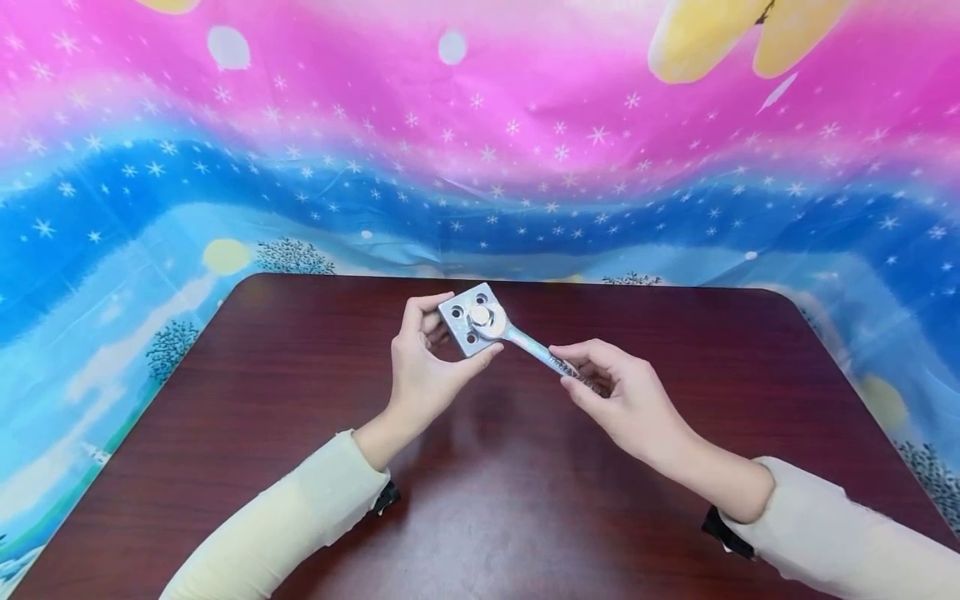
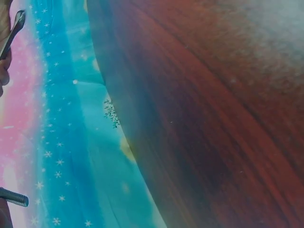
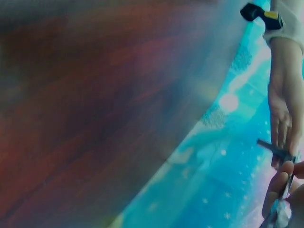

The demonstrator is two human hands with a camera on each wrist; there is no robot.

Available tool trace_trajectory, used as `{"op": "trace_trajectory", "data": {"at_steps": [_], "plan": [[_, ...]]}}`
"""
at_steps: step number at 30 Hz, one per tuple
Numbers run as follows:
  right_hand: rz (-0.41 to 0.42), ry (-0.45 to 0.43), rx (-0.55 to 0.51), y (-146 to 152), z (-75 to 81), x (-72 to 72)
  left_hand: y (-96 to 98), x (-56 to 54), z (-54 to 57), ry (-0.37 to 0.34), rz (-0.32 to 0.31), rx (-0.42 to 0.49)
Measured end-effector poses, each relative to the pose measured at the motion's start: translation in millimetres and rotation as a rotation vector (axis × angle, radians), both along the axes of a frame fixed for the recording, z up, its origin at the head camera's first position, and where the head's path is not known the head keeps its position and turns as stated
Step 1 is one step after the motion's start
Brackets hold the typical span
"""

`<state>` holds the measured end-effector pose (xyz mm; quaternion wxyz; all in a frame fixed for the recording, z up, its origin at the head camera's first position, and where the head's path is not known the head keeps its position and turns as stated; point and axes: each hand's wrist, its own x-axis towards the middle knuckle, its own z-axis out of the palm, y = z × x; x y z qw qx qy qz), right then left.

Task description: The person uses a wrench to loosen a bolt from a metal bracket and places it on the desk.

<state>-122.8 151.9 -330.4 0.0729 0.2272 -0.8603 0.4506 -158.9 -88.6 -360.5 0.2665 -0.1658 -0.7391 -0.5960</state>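
Wrench (image 1: 532, 346) and metal plate (image 1: 468, 302) are held up together above a dark reddish wood desk (image 1: 517, 508), in front of its far edge and roughly midway between its two rounded far corners as the head camera sees it. The plate is square, silver and tilted, with round holes showing near its corners and a bolt (image 1: 481, 315) at its middle. One end of the wrench lies around the bolt's head.

The left hand (image 1: 427, 358) pinches the plate from its left side, thumb along the near edge, fingers at the far left edge and partly hidden. The right hand (image 1: 633, 400) pinches the wrench's handle, which slants down and right from the plate, between thumb and fingers. The left wrist camera shows the bolt's threaded end sticking out. Both arms wear pale sleeves (image 1: 277, 517); patterned pink and blue fabric (image 1: 480, 167) hangs behind the desk.
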Motion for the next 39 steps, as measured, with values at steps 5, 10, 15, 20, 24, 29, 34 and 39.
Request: {"op": "trace_trajectory", "data": {"at_steps": [5,10,15,20,24,29,34,39], "plan": [[0.019,-0.004,0.001,-6,-5.1,-1.5,0.3,-1.3,-0.4,-0.014,0.000,-0.003],[0.076,-0.006,0.007,-4,-5.8,-5.1,-2.5,-0.3,-1.8,-0.035,-0.038,-0.035],[0.128,0.011,0.014,5,-5.1,-14.4,-9.5,-0.7,-2.3,-0.029,-0.105,-0.107],[0.169,0.071,0.040,18,-3.1,-29.7,-15.9,0.0,-1.2,-0.053,-0.221,-0.170],[0.220,0.090,0.077,27,-0.6,-41.2,-19.0,1.9,1.8,-0.100,-0.345,-0.209],[0.327,0.097,0.095,37,5.7,-51.9,-21.6,5.4,6.6,-0.116,-0.498,-0.314],[0.457,0.127,0.128,42,11.3,-62.5,-21.9,7.6,9.1,-0.144,-0.657,-0.416],[0.562,0.185,0.176,40,15.9,-69.9,-20.5,8.7,11.6,-0.241,-0.812,-0.454]]}}
